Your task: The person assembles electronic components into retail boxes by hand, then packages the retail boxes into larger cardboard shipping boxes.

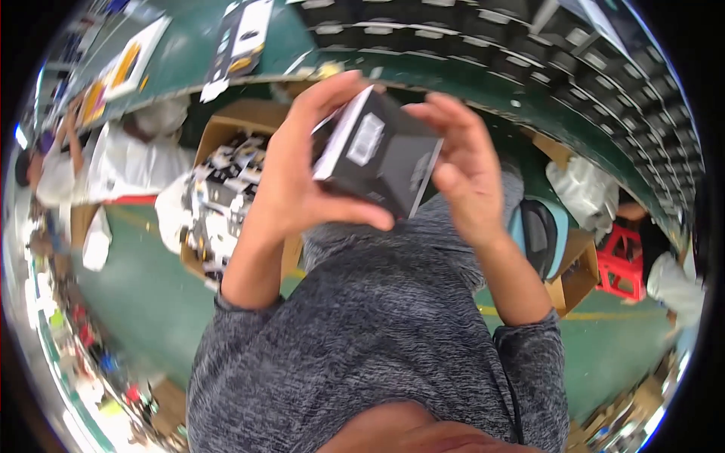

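Observation:
A small black box [396,155] with a white barcode label is held up, tilted, in front of my chest. My left hand [291,170] is closed around its left side, thumb along the lower edge and fingers over the top. A pale strip runs along the box's left edge. Just right of the box is my right hand [470,166], its fingers curved and apart. Whether its fingertips touch the box's right edge is hard to tell.
Many black boxes [498,45] stand in rows on the green workbench [291,38] ahead. Left of me, an open carton [226,121] holds a jumble of black and white flat pieces. On the right are a red stool [621,260] and a blue-rimmed seat [555,226]. Another person [57,166] works at far left.

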{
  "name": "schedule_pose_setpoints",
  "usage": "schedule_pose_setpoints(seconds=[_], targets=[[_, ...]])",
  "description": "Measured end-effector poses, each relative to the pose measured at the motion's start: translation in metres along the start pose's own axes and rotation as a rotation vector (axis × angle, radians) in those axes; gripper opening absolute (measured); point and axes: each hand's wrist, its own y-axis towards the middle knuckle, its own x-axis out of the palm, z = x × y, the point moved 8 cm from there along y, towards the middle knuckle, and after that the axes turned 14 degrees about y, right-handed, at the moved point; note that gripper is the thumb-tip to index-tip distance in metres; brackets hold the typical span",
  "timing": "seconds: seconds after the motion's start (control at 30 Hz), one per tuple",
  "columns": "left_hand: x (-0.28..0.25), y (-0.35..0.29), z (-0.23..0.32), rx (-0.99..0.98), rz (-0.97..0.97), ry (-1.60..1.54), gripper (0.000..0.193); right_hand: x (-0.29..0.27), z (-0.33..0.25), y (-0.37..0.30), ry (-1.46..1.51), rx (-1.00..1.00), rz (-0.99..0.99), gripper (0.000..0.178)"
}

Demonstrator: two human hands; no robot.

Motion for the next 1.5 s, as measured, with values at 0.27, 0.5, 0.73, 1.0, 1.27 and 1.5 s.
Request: schedule_pose_setpoints(seconds=[0.27,0.5,0.73,1.0,1.27,1.5], targets=[[0.011,0.006,0.031,0.238,-0.021,0.58,0.106,0.039,-0.035,0.021,-0.935,-0.268,-0.359,0.08],[-0.016,-0.036,0.069,0.563,0.425,0.637,0.07,0.022,-0.08,0.02,-1.07,-0.423,-0.333,0.077],[-0.006,-0.066,0.036,0.507,0.266,0.482,0.054,-0.029,-0.273,0.043,-0.955,-1.057,0.163,0.053],[0.023,-0.053,0.015,0.492,0.219,0.333,0.055,-0.086,-0.313,0.095,-1.845,-1.005,0.414,0.054],[0.027,-0.06,0.002,0.438,0.182,0.325,0.054,-0.073,-0.281,0.119,-2.294,-0.737,0.496,0.056],[0.028,-0.061,-0.005,0.435,0.144,0.35,0.052,-0.058,-0.279,0.113,-2.311,-0.94,0.255,0.051]])
